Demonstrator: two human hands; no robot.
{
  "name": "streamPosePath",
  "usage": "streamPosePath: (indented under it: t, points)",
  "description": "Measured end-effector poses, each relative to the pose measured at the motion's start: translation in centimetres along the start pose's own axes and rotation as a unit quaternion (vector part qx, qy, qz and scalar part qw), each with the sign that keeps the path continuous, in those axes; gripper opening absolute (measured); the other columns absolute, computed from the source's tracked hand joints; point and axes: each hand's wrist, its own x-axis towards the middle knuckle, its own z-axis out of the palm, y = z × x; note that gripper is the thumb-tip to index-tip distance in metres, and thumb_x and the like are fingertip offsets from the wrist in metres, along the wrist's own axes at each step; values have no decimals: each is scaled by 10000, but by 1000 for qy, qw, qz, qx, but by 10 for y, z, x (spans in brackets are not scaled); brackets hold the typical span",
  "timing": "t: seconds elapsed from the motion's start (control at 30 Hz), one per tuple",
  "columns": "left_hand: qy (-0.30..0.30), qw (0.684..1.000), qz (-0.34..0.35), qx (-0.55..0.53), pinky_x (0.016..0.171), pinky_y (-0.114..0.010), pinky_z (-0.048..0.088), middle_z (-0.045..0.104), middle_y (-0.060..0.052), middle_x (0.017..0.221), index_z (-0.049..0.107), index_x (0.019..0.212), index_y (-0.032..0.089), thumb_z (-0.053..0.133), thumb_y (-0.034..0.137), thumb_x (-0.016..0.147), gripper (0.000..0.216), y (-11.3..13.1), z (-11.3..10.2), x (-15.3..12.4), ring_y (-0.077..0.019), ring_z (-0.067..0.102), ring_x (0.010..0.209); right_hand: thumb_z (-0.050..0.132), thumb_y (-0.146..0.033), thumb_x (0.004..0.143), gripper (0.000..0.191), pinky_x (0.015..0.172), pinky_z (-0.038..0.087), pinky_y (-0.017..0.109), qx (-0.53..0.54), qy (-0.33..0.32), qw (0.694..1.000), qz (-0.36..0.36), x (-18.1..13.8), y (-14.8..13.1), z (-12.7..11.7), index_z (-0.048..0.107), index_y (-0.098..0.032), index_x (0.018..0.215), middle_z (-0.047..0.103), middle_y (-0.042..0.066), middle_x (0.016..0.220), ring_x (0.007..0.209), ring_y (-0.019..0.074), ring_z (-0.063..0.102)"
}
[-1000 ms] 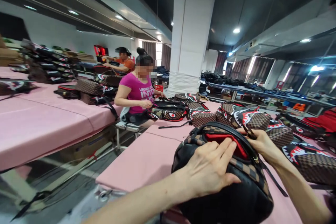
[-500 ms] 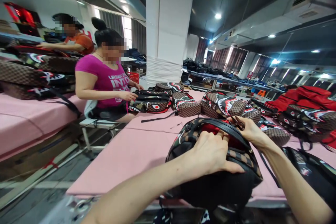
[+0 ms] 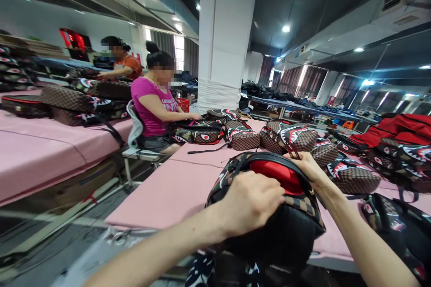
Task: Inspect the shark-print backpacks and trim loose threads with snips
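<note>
A black and brown checkered backpack (image 3: 289, 228) with a red lining stands on the near edge of the pink table (image 3: 168, 193), its top unzipped. My left hand (image 3: 249, 202) is curled over the front rim of the opening, fingers closed on the fabric. My right hand (image 3: 306, 166) pinches the far rim of the same backpack near its strap.
Several shark-mouth backpacks (image 3: 296, 136) lie across the table beyond mine, with red bags (image 3: 400, 128) at the far right. A person in a pink shirt (image 3: 151, 103) sits at the table's left with a camouflage bag (image 3: 197, 132). A white pillar (image 3: 224, 40) stands behind.
My left hand's fingers have curled from flat on the red lining into a closed grip on the rim. The backpack's opening shows more red lining. The view has swung slightly.
</note>
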Motion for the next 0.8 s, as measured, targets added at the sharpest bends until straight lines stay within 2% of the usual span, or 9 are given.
streamPosePath:
  t: [0.1,0.17,0.3,0.4,0.47,0.53,0.67,0.73,0.8]
  points:
    - [60,980,-175,-74,626,-213,411,658,-29,747,641,776,152,366,258,880,312,-31,-11,18,-121,582,680,706,-297,554,200,402,307,191,27,-34,999,18,-8,-2,0,586,-140,586,550,-32,490,411,64,424]
    - [-42,961,-243,-128,544,-198,379,625,-10,650,648,709,138,425,332,840,323,-57,-10,34,-112,541,595,721,-302,545,212,417,335,198,35,-26,999,24,-10,-3,1,594,-140,596,570,-25,506,423,72,446]
    - [-254,920,-206,-214,550,-180,353,612,-1,685,664,763,119,441,359,801,330,-86,3,63,-105,508,624,729,-334,539,234,417,340,203,11,20,999,23,-3,-1,-2,602,-142,578,568,-24,484,419,75,445]
    - [-339,904,-165,-200,540,-175,330,585,9,687,647,841,127,497,329,755,266,-83,2,74,-95,469,613,724,-369,542,258,430,364,218,-9,21,1000,21,8,3,-7,616,-140,591,586,-9,503,441,93,474]
    - [-376,896,-146,-186,505,-175,294,526,28,625,630,781,126,553,305,703,210,-79,-4,74,-82,416,567,730,-374,533,271,454,384,222,-26,0,1000,17,14,5,-7,626,-135,613,597,-6,525,464,100,494]
    - [-370,890,-162,-211,477,-181,261,460,41,575,606,704,123,536,301,707,191,-78,-10,69,-72,367,532,735,-376,531,281,466,382,215,-52,-23,998,9,18,3,-5,623,-135,622,593,-16,530,474,94,492]
    - [-286,844,-305,-335,433,-193,213,389,48,518,591,674,112,488,370,733,284,-83,-9,52,-63,318,473,698,-397,590,284,464,370,209,-137,-103,985,-7,16,-15,-3,641,-148,714,619,-17,613,507,94,487]
    - [-257,806,-369,-384,420,-198,191,382,53,489,575,646,109,530,388,689,287,-85,-3,46,-57,305,442,678,-382,608,248,471,365,210,-226,-153,961,-41,16,-29,-6,655,-163,722,631,-14,650,536,103,493]
    - [-231,777,-412,-417,411,-203,166,383,54,463,538,588,115,568,405,645,297,-86,5,43,-50,288,414,677,-342,590,175,451,325,212,-335,-153,926,-86,18,-41,-11,647,-174,626,607,-17,589,515,98,468]
